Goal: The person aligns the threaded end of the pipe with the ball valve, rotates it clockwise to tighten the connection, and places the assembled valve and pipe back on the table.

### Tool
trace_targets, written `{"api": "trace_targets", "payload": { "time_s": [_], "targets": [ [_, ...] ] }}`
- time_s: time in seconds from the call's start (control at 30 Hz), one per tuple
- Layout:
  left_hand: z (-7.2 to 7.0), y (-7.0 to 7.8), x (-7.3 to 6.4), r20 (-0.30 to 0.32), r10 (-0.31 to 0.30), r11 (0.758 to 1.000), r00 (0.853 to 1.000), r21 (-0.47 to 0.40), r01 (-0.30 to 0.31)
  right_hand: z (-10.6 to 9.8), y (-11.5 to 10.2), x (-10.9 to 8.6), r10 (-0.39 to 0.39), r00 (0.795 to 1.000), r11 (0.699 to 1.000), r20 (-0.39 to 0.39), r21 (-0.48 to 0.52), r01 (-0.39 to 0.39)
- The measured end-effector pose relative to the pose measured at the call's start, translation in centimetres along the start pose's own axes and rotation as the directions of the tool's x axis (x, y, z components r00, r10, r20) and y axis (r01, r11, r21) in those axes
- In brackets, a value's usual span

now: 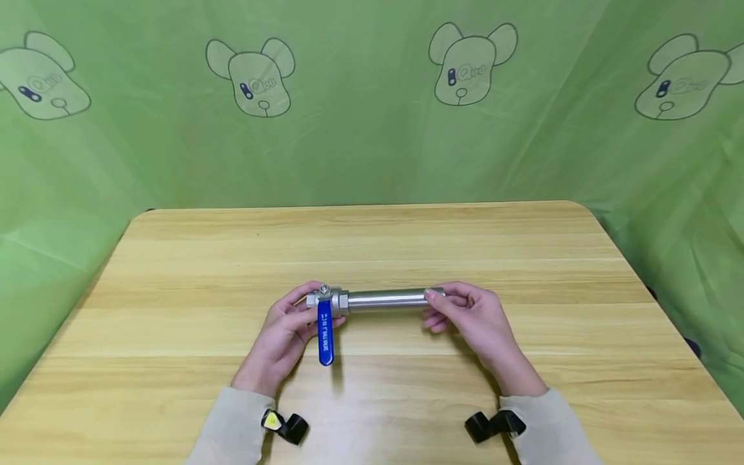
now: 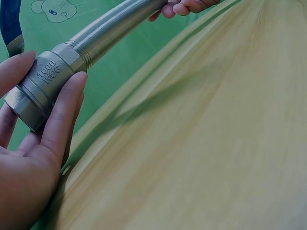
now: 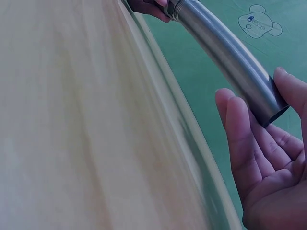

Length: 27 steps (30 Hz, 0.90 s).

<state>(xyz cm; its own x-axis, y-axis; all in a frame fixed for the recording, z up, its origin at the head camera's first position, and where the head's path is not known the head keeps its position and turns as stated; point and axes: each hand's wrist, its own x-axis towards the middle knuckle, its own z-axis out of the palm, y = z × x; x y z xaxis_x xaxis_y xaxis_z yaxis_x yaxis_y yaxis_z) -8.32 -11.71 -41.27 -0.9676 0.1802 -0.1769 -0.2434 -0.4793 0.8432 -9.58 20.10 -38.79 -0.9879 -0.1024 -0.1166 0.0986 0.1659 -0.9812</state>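
A steel ball valve (image 1: 337,303) is held in my left hand (image 1: 279,336), with the thumb and fingers around its body. Its blue lever (image 1: 325,336) points toward me, and in the left wrist view the valve body (image 2: 45,79) reads "1000 WOG". A straight steel pipe (image 1: 386,299) joins the valve's right side; some thread shows at the joint. At the pipe's far right end, my right hand (image 1: 479,323) pinches it between thumb and fingers. The right wrist view shows that pipe end (image 3: 276,115) as an open rim. Valve and pipe lie level, raised above the table.
Beneath the hands is a wooden table (image 1: 372,387) with rounded far corners. Green cloth (image 1: 360,148) printed with bear heads hangs behind it and at both sides. A black wrist camera (image 1: 285,426) sits on the left sleeve, another camera (image 1: 494,426) on the right.
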Motion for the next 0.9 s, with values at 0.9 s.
{"api": "trace_targets", "payload": {
  "time_s": [0.9],
  "targets": [
    [0.10,0.03,-0.05,-0.016,-0.010,0.998,1.000,-0.069,0.009,-0.24,0.30,-0.15,-0.329,0.944,0.944,0.022,-0.032,0.330]
  ]
}}
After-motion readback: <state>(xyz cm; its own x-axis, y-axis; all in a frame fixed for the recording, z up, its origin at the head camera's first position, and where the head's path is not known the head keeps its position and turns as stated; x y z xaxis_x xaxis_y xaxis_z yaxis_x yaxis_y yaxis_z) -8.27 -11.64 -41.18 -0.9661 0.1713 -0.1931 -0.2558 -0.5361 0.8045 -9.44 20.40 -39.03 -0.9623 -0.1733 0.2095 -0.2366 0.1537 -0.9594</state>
